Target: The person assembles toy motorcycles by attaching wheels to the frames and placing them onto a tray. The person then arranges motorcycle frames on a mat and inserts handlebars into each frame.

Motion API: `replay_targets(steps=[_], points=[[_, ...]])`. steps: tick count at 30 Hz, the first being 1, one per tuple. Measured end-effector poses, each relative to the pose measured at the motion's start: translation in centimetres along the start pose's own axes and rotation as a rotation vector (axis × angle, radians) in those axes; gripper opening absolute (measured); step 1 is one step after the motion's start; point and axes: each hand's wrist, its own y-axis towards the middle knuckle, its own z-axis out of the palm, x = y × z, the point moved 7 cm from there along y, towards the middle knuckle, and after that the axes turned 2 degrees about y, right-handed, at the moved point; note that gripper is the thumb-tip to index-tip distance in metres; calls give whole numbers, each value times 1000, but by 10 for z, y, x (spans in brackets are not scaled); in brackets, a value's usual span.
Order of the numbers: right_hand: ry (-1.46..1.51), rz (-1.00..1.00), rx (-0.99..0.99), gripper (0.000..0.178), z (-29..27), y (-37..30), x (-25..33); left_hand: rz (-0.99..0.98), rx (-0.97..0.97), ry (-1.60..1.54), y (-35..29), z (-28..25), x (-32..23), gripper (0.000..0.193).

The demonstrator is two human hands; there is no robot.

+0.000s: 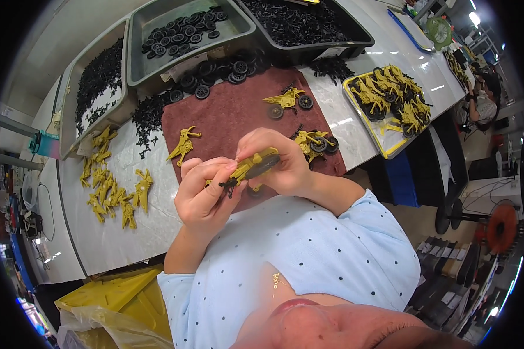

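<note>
Above the near part of a maroon cloth (221, 119), both my hands are closed on one yellow toy motorcycle (243, 168) with a dark wheel. My left hand (199, 191) pinches it from the left, beside a small black part (229, 186) at its lower end. My right hand (285, 163) grips the wheel side, its fingers covering part of the body. A bare yellow motorcycle body (185, 143) rests on the cloth to the left. Farther back lies a yellow motorcycle with wheels (287, 99). Another wheeled motorcycle (314, 143) is right of my right hand, partly hidden by it.
Loose yellow bodies (112, 192) are scattered at the left. Behind the cloth stand a grey bin of black wheels (133, 58), a bin of small black parts (70, 139) and a black bin (364, 42). At right, a tray (388, 155) holds several motorcycles. Loose wheels (202, 91) border the cloth.
</note>
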Motion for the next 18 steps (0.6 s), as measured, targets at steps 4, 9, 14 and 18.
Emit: replay_targets(steps=[4,9,14,18], points=[[127,126,-58,38,0,-4,-11,-32,0,-31,-3,-1,6,37],[197,69,-26,37,-8,4,-29,-144,17,-11,-1,0,8,31],[-51,54,-156,65,-10,5,-22,2,-52,242,0,-4,-5,41],[-797,-603,-302,71,-9,-15,25,155,-69,529,7,-5,-14,32]])
